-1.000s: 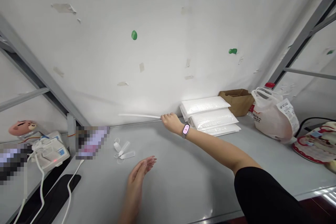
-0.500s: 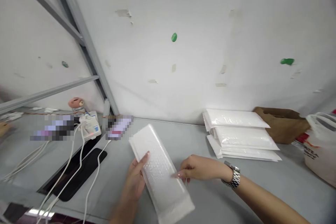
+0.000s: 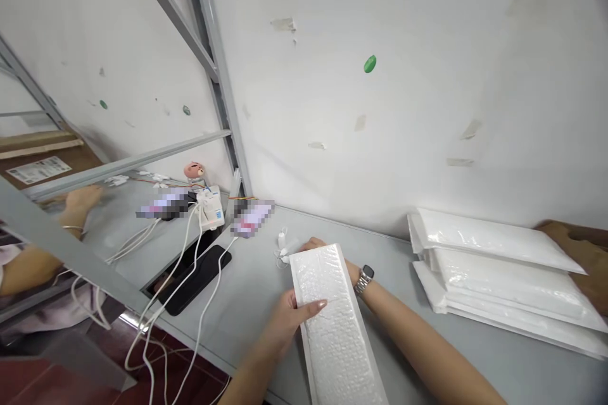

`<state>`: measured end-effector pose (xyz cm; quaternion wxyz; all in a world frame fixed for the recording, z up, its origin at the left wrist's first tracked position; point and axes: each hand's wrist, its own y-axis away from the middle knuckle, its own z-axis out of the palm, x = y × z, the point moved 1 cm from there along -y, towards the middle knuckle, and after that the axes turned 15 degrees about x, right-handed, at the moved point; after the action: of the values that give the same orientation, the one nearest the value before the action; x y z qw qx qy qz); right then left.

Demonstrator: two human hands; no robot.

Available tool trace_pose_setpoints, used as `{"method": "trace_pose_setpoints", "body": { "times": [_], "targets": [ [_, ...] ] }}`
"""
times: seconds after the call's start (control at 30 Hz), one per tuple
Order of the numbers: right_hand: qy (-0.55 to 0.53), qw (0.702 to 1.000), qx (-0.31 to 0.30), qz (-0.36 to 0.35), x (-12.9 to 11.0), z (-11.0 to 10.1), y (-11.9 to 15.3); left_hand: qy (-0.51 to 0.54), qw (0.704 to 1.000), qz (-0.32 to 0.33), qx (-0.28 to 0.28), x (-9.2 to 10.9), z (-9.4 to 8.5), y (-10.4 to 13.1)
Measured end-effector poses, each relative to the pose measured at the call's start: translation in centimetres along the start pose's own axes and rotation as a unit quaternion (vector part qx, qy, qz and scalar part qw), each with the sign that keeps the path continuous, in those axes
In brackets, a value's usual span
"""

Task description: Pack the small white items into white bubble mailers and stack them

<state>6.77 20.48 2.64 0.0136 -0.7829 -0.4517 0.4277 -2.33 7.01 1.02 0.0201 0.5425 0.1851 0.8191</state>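
A white bubble mailer [image 3: 332,329] is tilted over the grey table, its far end near the middle. My left hand [image 3: 292,316] grips its left edge, thumb on top. Behind the mailer's far end is my right hand [image 3: 314,243], partly hidden by it; its fingers are too covered to read. A small white item with a thin cord [image 3: 282,240] lies just left of my right hand. The wrist of my right arm wears a metal watch [image 3: 365,278].
White padded mailers [image 3: 494,266] are stacked at the right before a brown bag [image 3: 584,266]. To the left are phones, a white power strip [image 3: 209,209], cables and a metal frame [image 3: 228,107]. Another person's hand [image 3: 83,199] rests beyond the frame.
The view has swung left. My right hand has moved from the mailer's right side to behind its far end. The mailer stays in my left hand, and the small corded item now shows.
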Motion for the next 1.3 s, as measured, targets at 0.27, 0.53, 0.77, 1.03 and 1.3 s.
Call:
{"method": "trace_pose_setpoints", "body": {
  "times": [0.27,0.53,0.77,1.03,1.3],
  "targets": [
    [0.061,0.997,0.028,0.032,-0.4,0.3,0.5,0.014,0.998,-0.034,0.058,-0.5,0.7,-0.2],
    [0.109,0.97,0.138,0.169,-0.9,-9.3,0.5,0.223,0.888,0.044,0.4,1.3,-1.6,0.1],
    [-0.008,0.974,0.049,0.22,-3.5,-11.4,1.7,0.255,0.831,0.071,0.49,2.0,-3.6,1.3],
    [0.028,0.971,0.023,0.237,-4.3,-9.2,1.7,0.32,0.819,0.148,0.453,2.6,-2.7,1.1],
    [-0.051,0.964,0.028,0.258,-4.0,-7.9,1.7,0.342,0.814,0.145,0.446,2.9,-1.8,1.1]
  ]
}}
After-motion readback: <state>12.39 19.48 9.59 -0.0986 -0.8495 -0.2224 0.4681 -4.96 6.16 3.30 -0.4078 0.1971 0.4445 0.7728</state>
